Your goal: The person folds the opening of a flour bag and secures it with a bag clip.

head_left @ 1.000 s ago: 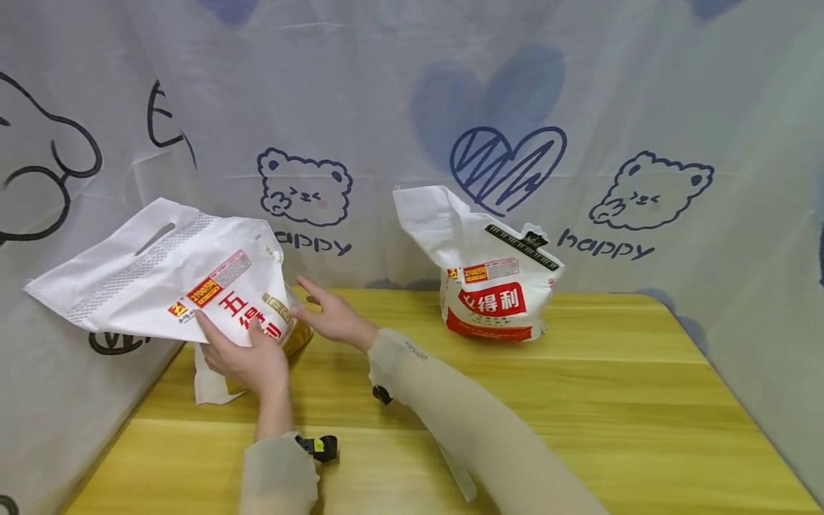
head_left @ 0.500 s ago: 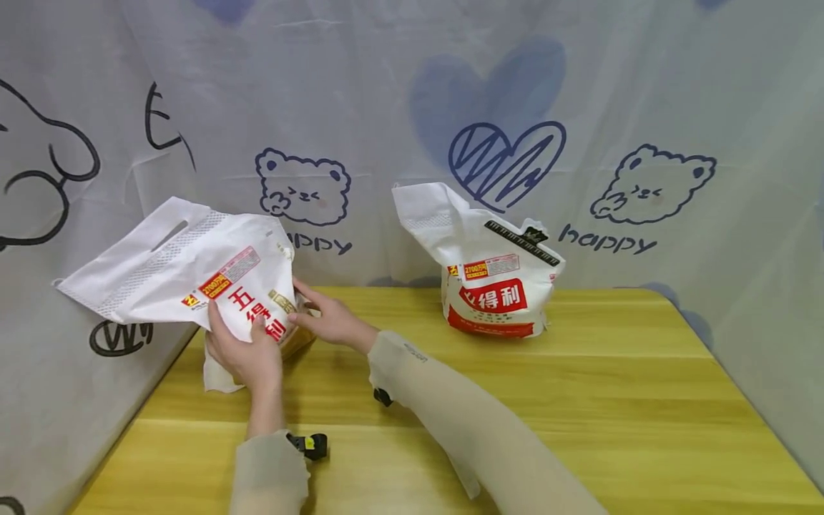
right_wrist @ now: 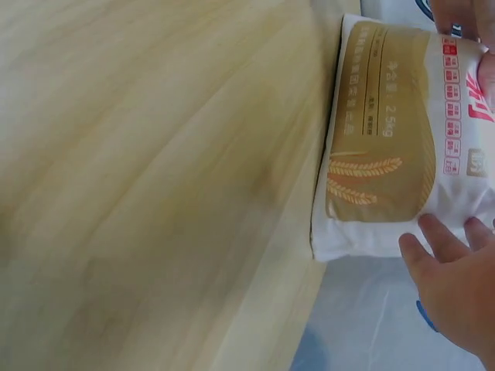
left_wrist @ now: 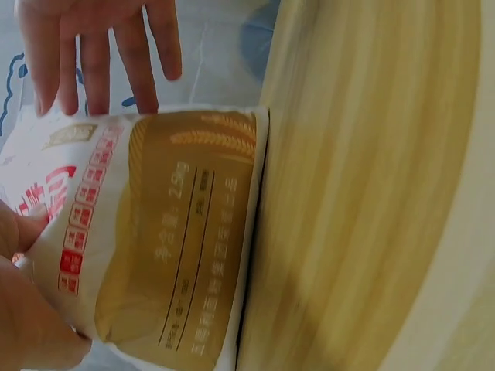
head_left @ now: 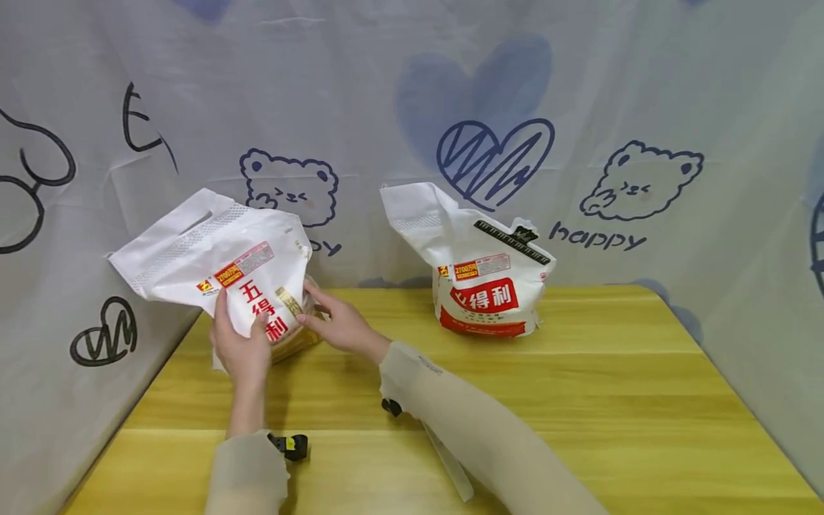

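Observation:
A white flour bag (head_left: 254,268) with red characters and a gold lower panel stands at the left of the table, its empty handled top flopping left. On its left side my left hand (head_left: 241,343) grips it, thumb over the front and fingers along the edge. My right hand (head_left: 344,325) touches the opposite side with mostly straight fingers, the thumb near the front. In the left wrist view, the right fingertips (left_wrist: 147,100) meet the bag's edge. The right wrist view shows wheat ears and "2.5kg" on the gold panel (right_wrist: 379,116), with the bag's bottom close against the tabletop.
A second white flour bag (head_left: 486,300) with a red label stands at the back centre, its top folded left. A black toothed strip (head_left: 515,242) lies across its upper part. Behind the wooden table (head_left: 579,400) hangs a printed curtain (head_left: 360,86).
The held flour bag has shifted right in the head view, its floppy top drawing in from the left. My right hand has come up against its side. The second bag has stayed put.

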`<state>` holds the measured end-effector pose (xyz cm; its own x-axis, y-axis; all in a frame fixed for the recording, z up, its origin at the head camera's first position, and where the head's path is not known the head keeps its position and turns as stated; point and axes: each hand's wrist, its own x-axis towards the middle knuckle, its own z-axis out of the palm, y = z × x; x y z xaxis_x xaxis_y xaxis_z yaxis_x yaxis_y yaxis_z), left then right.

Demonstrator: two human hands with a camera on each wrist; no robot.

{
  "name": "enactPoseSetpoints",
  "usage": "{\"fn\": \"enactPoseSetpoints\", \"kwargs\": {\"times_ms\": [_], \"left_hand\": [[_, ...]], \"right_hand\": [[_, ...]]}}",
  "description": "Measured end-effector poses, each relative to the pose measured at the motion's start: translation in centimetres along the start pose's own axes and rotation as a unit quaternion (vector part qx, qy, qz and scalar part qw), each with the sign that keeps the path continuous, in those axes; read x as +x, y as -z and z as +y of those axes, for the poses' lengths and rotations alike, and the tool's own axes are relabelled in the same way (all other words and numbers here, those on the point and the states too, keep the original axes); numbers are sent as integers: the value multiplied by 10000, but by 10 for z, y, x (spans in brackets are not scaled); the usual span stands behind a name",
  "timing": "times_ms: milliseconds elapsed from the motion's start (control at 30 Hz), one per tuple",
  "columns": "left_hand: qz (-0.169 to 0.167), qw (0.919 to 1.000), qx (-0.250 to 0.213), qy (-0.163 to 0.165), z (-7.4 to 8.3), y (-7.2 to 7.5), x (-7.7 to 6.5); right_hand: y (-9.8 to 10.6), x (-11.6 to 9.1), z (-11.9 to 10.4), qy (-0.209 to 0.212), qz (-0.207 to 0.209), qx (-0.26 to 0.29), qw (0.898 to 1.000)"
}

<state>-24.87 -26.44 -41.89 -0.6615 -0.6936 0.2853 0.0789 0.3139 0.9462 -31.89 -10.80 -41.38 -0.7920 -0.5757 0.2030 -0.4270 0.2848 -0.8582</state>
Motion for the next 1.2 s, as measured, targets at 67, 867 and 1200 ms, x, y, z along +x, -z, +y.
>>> {"fn": "enactPoseSetpoints", "kwargs": {"times_ms": [67,867,1200], "left_hand": [[-201,9998,53,-15,-1,1,3],[-2068,9749,-131,-813,-1,-36,3],[-2317,9684,-93,-913,5,-48,-7]], "right_hand": [[2,-3,1,69,76,-90,9999],[29,-50,13,-523,1749,149,9831],[40,-69,7,-581,2100,196,9758]]}}
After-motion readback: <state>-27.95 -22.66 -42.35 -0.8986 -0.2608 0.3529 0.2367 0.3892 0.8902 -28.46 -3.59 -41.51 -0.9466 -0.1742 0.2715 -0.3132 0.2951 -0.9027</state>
